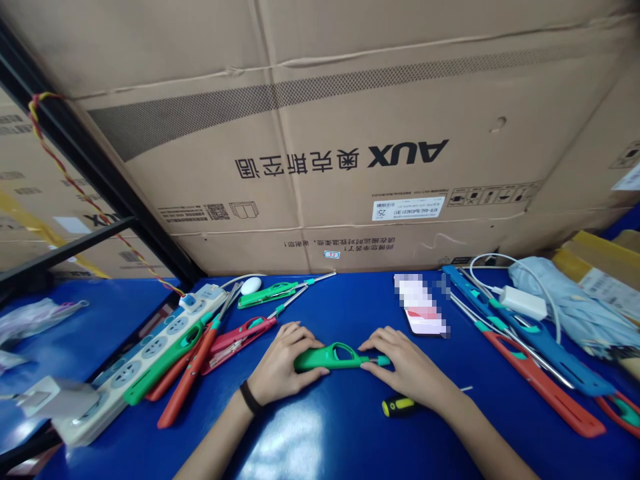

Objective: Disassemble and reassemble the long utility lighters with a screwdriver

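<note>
A green long-neck gas lighter point(333, 357) lies sideways between my two hands, low over the blue tabletop. My left hand point(293, 360) is closed around its handle end, the thumb along the near side. At the neck, my right hand point(393, 357) pinches the lighter beside its teal collar. Most of the metal tube is hidden by the right fingers. Beneath my right wrist lies a screwdriver point(399, 406) with a yellow and black handle, its shaft partly covered by the hand.
Left are a power strip point(153, 353), red lighters point(187, 380) and opened lighter casings point(240, 340). Right are a phone point(420, 305), blue lighters point(565, 367), an orange lighter point(545, 383), a white adapter point(523, 302) and blue cloth point(560, 300). A cardboard box point(320, 120) walls the back.
</note>
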Tool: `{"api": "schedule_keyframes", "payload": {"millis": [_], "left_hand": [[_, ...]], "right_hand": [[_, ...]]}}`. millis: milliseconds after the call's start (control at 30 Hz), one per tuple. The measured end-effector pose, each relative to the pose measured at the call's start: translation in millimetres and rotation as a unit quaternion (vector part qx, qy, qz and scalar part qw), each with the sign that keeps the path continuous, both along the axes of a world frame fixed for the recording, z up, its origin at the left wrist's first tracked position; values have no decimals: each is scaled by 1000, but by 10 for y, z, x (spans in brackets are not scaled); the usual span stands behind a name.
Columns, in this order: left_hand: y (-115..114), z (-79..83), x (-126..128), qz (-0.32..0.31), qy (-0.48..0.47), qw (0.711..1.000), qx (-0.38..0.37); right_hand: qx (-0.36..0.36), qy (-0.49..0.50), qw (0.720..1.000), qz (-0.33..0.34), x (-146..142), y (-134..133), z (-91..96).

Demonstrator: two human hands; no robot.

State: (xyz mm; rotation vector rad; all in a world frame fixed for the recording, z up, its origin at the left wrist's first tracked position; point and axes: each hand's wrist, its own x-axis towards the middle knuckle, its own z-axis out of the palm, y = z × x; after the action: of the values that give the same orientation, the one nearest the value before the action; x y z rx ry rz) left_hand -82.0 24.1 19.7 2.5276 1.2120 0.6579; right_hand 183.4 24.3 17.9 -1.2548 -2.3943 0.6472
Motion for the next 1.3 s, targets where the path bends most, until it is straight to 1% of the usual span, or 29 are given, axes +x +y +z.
{"api": "schedule_keyframes", "payload": {"millis": [500,700,1067,1300], "left_hand": [[40,47,-45,6,0,1000,-25],[34,42,-62,7,-4,1000,-19],[35,76,-62,3,2,999,-33],[32,64,-71,2,-9,1000,-29]], "right_hand": [[9,8,1000,9,-8,1,15],[12,7,1000,10,-16,-2,13],[11,2,1000,16,-39,-2,-1],[19,21,999,32,-28,-16,32]]}}
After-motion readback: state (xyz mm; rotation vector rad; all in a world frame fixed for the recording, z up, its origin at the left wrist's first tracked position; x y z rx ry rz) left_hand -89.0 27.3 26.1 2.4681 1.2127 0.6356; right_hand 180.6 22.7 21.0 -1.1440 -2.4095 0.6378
